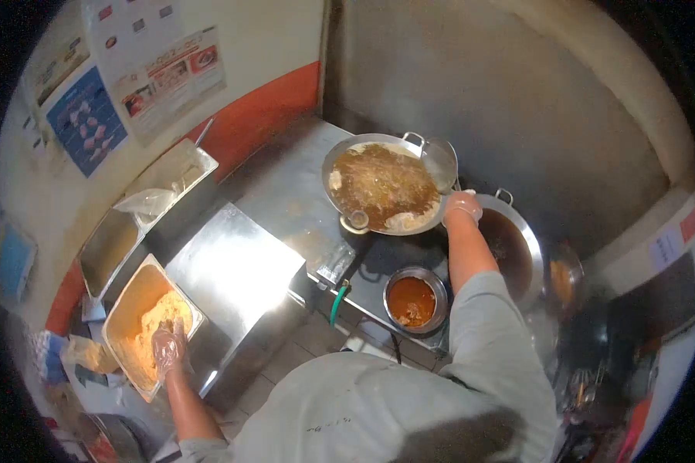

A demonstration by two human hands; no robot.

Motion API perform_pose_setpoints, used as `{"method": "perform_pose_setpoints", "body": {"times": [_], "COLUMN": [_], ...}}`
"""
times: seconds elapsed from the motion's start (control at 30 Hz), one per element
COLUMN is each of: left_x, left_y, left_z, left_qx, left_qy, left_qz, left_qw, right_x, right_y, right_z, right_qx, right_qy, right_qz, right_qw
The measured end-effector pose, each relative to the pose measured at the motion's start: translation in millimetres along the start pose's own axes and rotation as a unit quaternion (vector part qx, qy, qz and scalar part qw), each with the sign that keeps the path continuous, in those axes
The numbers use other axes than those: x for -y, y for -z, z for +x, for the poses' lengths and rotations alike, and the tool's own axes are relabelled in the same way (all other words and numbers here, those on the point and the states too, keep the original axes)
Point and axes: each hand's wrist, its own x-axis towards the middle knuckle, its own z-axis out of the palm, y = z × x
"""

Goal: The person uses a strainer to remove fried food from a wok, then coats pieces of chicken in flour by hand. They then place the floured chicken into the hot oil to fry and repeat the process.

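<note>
The left hand (168,347) rests in the tray (127,297) of yellow crumbs (161,318) at 8 o'clock. The right hand (462,205) touches the big oil pan (375,138), which lies at 10 o'clock from it. I cannot tell if either hand is pinching anything. The wall posters (170,73) are too small to read.

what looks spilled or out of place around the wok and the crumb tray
Nothing plainly spilled or broken. The right hand rests at the rim of the wok of oil; the left hand is inside the crumb tray.
</note>
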Motion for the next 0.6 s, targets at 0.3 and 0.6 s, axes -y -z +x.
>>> {"method": "perform_pose_setpoints", "body": {"times": [0.3, 0.6], "left_x": [-2.3, 3.7], "left_y": [-4.1, -9.8], "left_z": [-0.6, 4.2], "left_qx": [-0.048, -0.053], "left_qy": [0.002, 0.035], "left_qz": [0.012, 0.0], "left_qw": [0.999, 0.998], "right_x": [16.1, 40.2], "right_y": [-123.2, -141.3], "right_z": [95.7, 90.2], "right_qx": [0.129, 0.337], "right_qy": [0.086, 0.088], "right_qz": [0.149, 0.195], "right_qw": [0.977, 0.917]}}
